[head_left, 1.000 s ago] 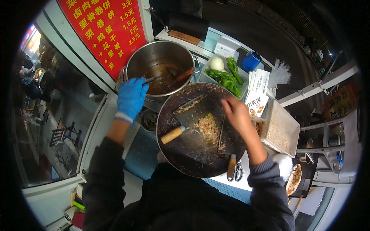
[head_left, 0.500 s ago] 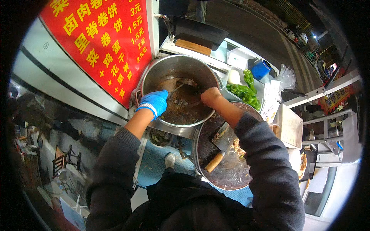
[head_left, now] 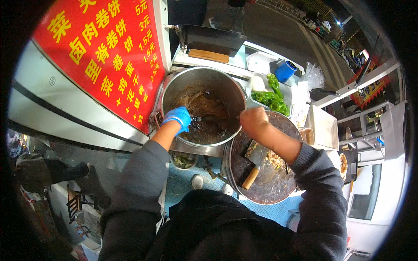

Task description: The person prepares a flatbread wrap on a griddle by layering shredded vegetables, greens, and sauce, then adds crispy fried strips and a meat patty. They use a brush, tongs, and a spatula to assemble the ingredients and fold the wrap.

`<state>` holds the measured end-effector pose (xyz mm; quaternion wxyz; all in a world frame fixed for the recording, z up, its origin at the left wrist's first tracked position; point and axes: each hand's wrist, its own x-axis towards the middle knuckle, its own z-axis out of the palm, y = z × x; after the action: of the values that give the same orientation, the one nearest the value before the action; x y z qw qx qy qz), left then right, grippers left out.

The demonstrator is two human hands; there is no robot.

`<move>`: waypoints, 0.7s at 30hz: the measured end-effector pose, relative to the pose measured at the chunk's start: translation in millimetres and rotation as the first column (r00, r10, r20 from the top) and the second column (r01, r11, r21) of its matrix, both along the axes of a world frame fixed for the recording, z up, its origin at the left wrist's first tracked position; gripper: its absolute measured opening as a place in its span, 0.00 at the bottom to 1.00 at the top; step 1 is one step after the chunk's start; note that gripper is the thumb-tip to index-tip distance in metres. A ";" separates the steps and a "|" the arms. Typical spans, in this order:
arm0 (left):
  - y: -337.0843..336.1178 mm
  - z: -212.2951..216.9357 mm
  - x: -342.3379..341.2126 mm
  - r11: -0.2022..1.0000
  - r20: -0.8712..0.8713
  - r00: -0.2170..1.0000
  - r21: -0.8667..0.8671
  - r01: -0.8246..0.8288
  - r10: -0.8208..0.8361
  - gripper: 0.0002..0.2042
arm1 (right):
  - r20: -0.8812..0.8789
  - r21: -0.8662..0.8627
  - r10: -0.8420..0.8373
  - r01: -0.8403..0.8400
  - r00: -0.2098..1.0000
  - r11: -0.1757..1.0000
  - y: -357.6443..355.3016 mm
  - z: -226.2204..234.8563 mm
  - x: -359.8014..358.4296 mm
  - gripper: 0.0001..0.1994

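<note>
- Fingers of the left hand [head_left: 178, 118], in a blue glove, curl over the near rim of the steel pot [head_left: 174, 89]; whether they clamp anything I cannot tell.
- Fingers of the bare right hand [head_left: 254, 122] are closed in a fist on a thin utensil handle [head_left: 217, 116] that reaches into the pot.
- One pot stands on the desk [head_left: 237, 61], round and deep, with dark brown liquid and pieces of meat low inside.
- One round dark chopping board [head_left: 278, 182] sits just right of the pot, touching it.
- One cleaver [head_left: 252, 163] with a wooden handle lies on the board beside a small heap of chopped filling [head_left: 275, 158].
- Several green peppers [head_left: 269, 93] lie in one tray; one blue cup [head_left: 285, 70] stands beyond them.
</note>
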<state>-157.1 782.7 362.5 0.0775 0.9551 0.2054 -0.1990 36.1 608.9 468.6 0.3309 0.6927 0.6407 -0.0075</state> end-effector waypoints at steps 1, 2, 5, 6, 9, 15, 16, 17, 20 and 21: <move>7.3 -1.2 -3.6 0.957 -0.135 0.948 0.008 0.291 -0.287 0.14 | -0.014 -0.011 -0.047 0.046 0.999 0.999 -4.4 4.5 4.4 0.09; 9.6 -4.9 -4.6 0.971 -0.040 0.972 -0.075 0.227 -0.231 0.14 | 0.004 0.021 -0.040 0.040 0.999 0.999 -10.1 9.4 8.7 0.08; 10.1 -23.1 -3.6 0.939 0.156 0.988 -0.342 0.038 0.016 0.14 | -0.005 0.169 -0.033 0.034 0.999 0.985 -25.8 24.0 21.4 0.08; 4.7 -32.3 -5.7 0.891 0.317 0.942 -0.451 0.044 0.114 0.15 | 0.023 0.167 -0.002 -0.002 1.000 0.986 -31.4 28.7 25.9 0.09; -16.5 -65.5 -1.4 0.822 0.503 0.803 -0.569 0.028 0.321 0.17 | -0.021 0.304 -0.072 0.075 0.997 0.950 -43.9 37.3 39.2 0.08; -34.6 -111.1 15.2 -0.227 -0.094 0.569 -0.960 0.167 0.817 0.16 | -0.077 0.427 -0.059 0.086 0.995 0.900 -59.9 25.9 57.7 0.14; -35.0 -109.0 20.8 -0.766 -0.517 0.577 -0.527 0.368 0.632 0.15 | -0.095 0.439 -0.062 0.097 0.994 0.893 -62.0 22.5 59.7 0.14; -38.2 -104.8 22.6 -0.861 -0.678 0.575 -0.177 0.476 0.457 0.14 | -0.109 0.449 -0.068 0.110 0.992 0.887 -63.8 19.3 61.9 0.13; -51.7 -77.6 19.8 -0.728 -0.744 0.647 0.351 0.589 0.164 0.11 | -0.112 0.455 -0.103 0.143 0.988 0.879 -70.2 10.8 67.3 0.11; -56.1 -66.0 13.2 -0.743 -0.701 0.693 0.373 0.556 0.167 0.09 | -0.137 0.443 -0.109 0.159 0.985 0.882 -72.0 8.9 69.2 0.10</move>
<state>-143.9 726.6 296.6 -0.9192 0.3741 -0.0676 -0.1028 105.3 536.9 477.6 0.1241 0.7920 0.5922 0.0816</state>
